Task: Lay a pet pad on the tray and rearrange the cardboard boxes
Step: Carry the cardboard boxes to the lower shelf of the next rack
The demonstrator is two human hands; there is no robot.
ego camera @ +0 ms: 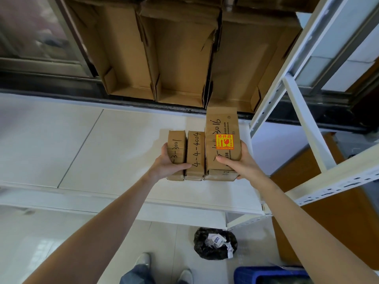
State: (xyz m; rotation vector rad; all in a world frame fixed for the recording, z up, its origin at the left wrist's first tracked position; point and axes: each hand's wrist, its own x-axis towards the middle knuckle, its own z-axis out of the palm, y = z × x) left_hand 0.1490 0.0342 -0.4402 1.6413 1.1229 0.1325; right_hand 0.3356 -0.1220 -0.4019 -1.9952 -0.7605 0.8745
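Cardboard boxes [203, 152] clamped between left hand [172, 162], right hand [242, 162] fingers, above white shelf [102, 144]; tiled floor.

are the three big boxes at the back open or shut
Open. The three big boxes at the back show bare cardboard insides, flaps folded aside; nothing visible inside them.

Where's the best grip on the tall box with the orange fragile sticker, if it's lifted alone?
Judging by its pose, take the tall box across its free right face and top, coming from the right. Its left side sits flush against the middle box, and the right hand already wraps that right edge.
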